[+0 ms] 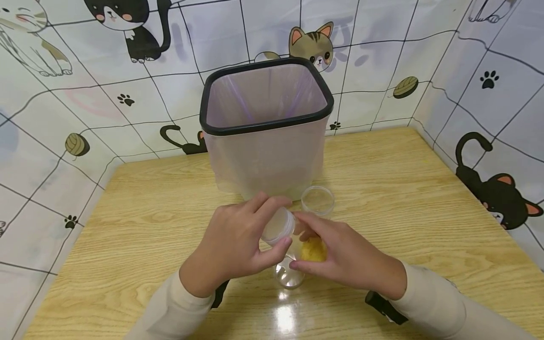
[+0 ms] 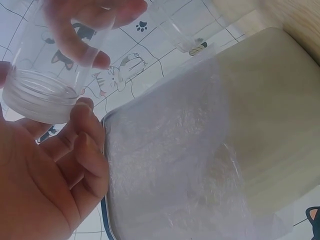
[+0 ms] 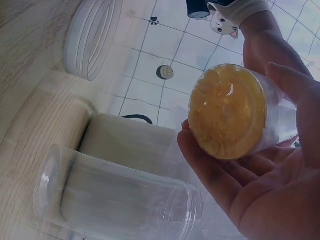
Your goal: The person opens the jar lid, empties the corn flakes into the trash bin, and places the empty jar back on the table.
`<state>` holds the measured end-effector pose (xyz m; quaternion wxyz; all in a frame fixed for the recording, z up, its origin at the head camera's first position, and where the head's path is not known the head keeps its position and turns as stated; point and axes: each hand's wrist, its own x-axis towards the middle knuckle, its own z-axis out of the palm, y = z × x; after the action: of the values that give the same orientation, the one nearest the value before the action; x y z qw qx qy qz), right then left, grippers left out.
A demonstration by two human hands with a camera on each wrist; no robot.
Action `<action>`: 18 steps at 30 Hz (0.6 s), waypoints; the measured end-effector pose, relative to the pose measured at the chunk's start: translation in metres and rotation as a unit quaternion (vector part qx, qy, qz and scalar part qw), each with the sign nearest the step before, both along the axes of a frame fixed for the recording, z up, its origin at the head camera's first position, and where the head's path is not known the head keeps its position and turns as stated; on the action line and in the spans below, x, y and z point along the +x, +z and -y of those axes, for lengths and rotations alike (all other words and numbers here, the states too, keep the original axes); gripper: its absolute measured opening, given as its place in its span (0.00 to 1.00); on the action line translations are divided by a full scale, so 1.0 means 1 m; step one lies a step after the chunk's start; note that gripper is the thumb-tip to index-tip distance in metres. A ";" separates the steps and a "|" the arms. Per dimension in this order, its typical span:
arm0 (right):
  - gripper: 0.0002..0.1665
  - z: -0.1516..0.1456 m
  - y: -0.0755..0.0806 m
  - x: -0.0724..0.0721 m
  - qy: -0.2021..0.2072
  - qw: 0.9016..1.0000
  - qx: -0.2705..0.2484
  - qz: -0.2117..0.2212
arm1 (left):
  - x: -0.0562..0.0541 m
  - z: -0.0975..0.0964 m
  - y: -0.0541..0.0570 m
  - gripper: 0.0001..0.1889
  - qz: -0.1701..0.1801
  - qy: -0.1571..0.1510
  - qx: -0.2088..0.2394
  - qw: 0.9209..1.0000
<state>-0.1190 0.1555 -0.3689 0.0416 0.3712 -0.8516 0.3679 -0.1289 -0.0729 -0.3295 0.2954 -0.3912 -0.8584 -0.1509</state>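
A clear plastic jar with a yellow mass (image 1: 313,249) in its bottom is held tilted between both hands. The left hand (image 1: 238,238) grips the jar's translucent ridged cap (image 1: 278,226) between thumb and fingers. Curled round the jar's body is the right hand (image 1: 346,252). In the right wrist view, the jar's round base (image 3: 227,112) faces the camera, full of yellow, and its exact contents cannot be made out. A second clear jar (image 3: 125,195), seemingly empty, stands just below the hands. Behind them a clear round lid (image 1: 318,200) lies on the table.
A large pale bin (image 1: 267,160) with a black rim, lined with a thin plastic bag (image 2: 175,165), stands behind the hands. Cat-patterned sheeting (image 1: 178,56) covers the walls round the wooden table (image 1: 403,189).
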 end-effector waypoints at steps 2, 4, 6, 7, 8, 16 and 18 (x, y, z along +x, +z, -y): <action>0.43 0.000 0.000 0.000 0.006 1.000 -0.001 0.002 | 0.000 0.000 0.000 0.26 -0.001 -0.001 0.001 1.000; 0.43 0.000 0.000 0.001 0.008 1.000 0.001 0.003 | 0.000 -0.001 0.000 0.26 -0.003 -0.001 0.002 1.000; 0.42 0.000 0.000 0.001 0.009 1.000 0.003 0.002 | 0.000 -0.001 0.000 0.26 -0.005 -0.001 0.002 1.000; 0.42 0.000 0.000 0.001 0.009 1.000 0.004 0.002 | 0.000 -0.001 0.000 0.26 -0.006 -0.001 0.002 1.000; 0.42 0.000 0.000 0.001 0.009 1.000 0.005 0.002 | 0.001 -0.001 0.000 0.26 -0.006 0.000 0.001 1.000; 0.42 0.000 -0.001 0.000 0.010 1.000 0.007 -0.007 | 0.001 -0.001 0.000 0.28 -0.009 0.006 0.003 1.000; 0.42 0.000 -0.002 0.000 0.010 1.000 0.008 -0.009 | 0.001 -0.001 0.000 0.28 -0.010 0.007 0.004 1.000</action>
<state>-0.1190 0.1555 -0.3705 0.0433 0.3831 -0.8503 0.3582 -0.1281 -0.0715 -0.3298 0.3063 -0.3853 -0.8577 -0.1484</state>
